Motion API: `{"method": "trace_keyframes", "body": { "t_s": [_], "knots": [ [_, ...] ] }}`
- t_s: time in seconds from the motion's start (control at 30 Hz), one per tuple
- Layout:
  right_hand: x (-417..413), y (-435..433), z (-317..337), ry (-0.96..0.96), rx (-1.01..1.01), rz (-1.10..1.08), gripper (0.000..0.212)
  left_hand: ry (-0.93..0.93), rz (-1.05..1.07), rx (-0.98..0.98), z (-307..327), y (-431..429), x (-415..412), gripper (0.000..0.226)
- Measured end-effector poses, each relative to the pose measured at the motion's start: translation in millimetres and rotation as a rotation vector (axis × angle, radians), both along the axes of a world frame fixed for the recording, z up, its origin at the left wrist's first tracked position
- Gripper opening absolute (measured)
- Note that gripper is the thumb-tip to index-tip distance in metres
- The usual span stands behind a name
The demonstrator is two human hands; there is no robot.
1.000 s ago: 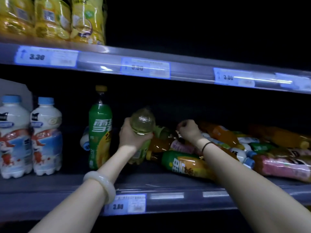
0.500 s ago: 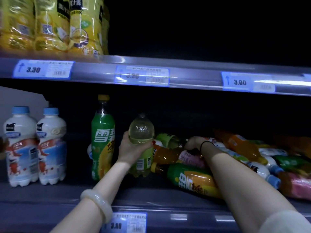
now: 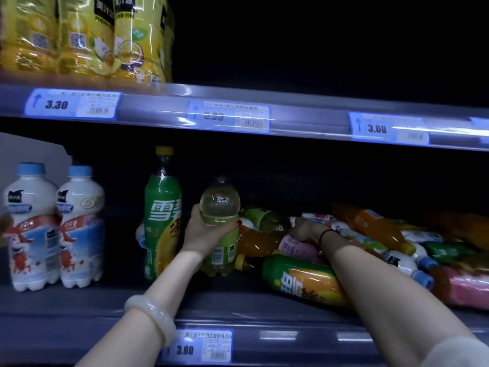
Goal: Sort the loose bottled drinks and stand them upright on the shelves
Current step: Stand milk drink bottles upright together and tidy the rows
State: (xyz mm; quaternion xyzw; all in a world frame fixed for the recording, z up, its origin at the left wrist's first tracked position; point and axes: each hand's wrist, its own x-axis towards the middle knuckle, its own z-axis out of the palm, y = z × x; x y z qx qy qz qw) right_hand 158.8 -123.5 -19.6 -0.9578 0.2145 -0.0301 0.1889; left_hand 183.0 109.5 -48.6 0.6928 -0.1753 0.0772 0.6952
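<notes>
Head view of a dim store shelf unit. The left grip (image 3: pixel 209 234) is wrapped round the middle of a clear plastic bottle of pale yellow-green drink (image 3: pixel 220 207), thumb on the near side and fingers behind. This bottle is held upright at the grey middle shelf (image 3: pixel 79 300), just right of a tall green-labelled bottle with a yellow cap (image 3: pixel 162 207), which stands upright; whether the held bottle's base is fully set down cannot be told. A pale stone-like bangle (image 3: pixel 150 319) is worn on the left wrist. The right grip (image 3: pixel 304 230), with a thin black band (image 3: pixel 324 234) at its wrist, is laid knuckles-up on a heap of bottles lying on their sides, its fingers curled against a pink-labelled bottle (image 3: pixel 296 246); whether anything is actually grasped cannot be told. In the heap, a green-and-orange labelled bottle with a yellow cap (image 3: pixel 299 282) lies nearest the shelf edge, under the right forearm, and an orange drink bottle (image 3: pixel 375 229) lies further back. Two white bottles with blue caps (image 3: pixel 31 226) stand side by side at far left. Yellow wrapped multipacks (image 3: pixel 87 35) are seen on the upper shelf (image 3: pixel 304 115).
</notes>
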Motion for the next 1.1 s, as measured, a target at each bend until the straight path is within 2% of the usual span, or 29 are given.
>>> {"method": "trace_keyframes", "body": {
  "t_s": [0.13, 0.2, 0.27, 0.37, 0.4, 0.47, 0.57, 0.77, 0.9, 1.03, 1.1],
  "knots": [
    [4.6, -2.2, 0.8, -0.168, 0.293, -0.073, 0.04, -0.009, -0.012, -0.002, -0.1, 0.7, 0.2, 0.063],
    [11.6, -4.3, 1.7, -0.327, 0.352, -0.088, 0.027, -0.009, -0.012, -0.01, -1.1, 0.5, 0.6, 0.065],
    [14.8, -2.7, 4.8, -0.431, 0.302, -0.093, 0.024, -0.008, -0.007, -0.007, -2.3, 0.8, 1.6, 0.065],
    [18.1, 1.7, 15.2, -0.539, 0.111, -0.06, 0.041, -0.01, -0.003, 0.0, -3.2, 0.7, 2.7, 0.065],
    [19.8, 3.6, 20.5, -0.608, 0.12, -0.045, 0.047, -0.009, 0.0, 0.0, -3.5, 0.8, 3.8, 0.065],
    [20.8, 7.7, 31.7, -0.759, 0.198, -0.014, 0.049, -0.01, 0.002, 0.0, -4.0, 1.2, 4.5, 0.065],
    [14.6, 10.9, 40.0, -0.89, 0.291, -0.015, 0.049, -0.011, -0.005, -0.005, -4.2, 2.1, 4.7, 0.063],
    [-7.2, 7.1, 36.4, -1.312, 0.627, -0.161, 0.042, -0.012, -0.003, -0.001, -3.4, 1.8, 3.9, 0.063],
    [-22.5, -3.2, 49.8, -1.376, 0.742, -0.276, 0.05, -0.005, 0.018, -0.006, -2.6, 0.8, 0.4, 0.064],
    [-35.3, 5.5, 62.9, -1.463, 1.057, -0.309, 0.054, -0.055, 0.111, -0.016, 4.0, -3.0, -9.9, 0.063],
    [-39.6, 12.4, 63.8, -1.451, 1.126, -0.281, 0.051, -0.134, 0.142, 0.004, 7.3, -3.7, -20.9, 0.067]
  ]
}}
